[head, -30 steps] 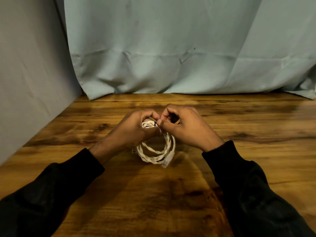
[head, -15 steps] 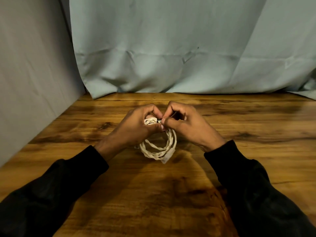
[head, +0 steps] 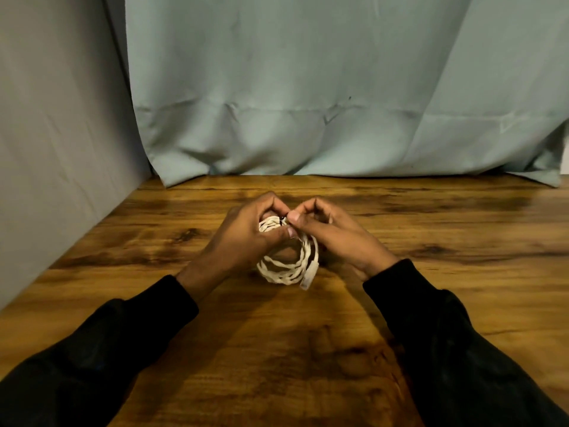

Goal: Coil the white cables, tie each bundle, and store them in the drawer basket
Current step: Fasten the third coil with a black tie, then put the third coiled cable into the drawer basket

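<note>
A white braided cable (head: pixel 288 269) is wound into a small coil, held just above the wooden table (head: pixel 446 241) at its middle. My left hand (head: pixel 243 238) grips the top of the coil from the left. My right hand (head: pixel 332 235) pinches the same spot from the right, thumb and forefinger closed on a small dark tie (head: pixel 281 221) at the top of the bundle. A white connector (head: pixel 308 277) hangs at the coil's lower right. No drawer basket is in view.
A light blue cloth (head: pixel 308 103) hangs behind the table's far edge. A grey fabric wall (head: pixel 55 134) closes off the left side. Both my forearms, in black sleeves, reach in from the bottom corners.
The hands and coil have stayed together in the same spot on the table. The fingertips have shifted slightly around the top of the bundle. The camera view has tilted a little.
</note>
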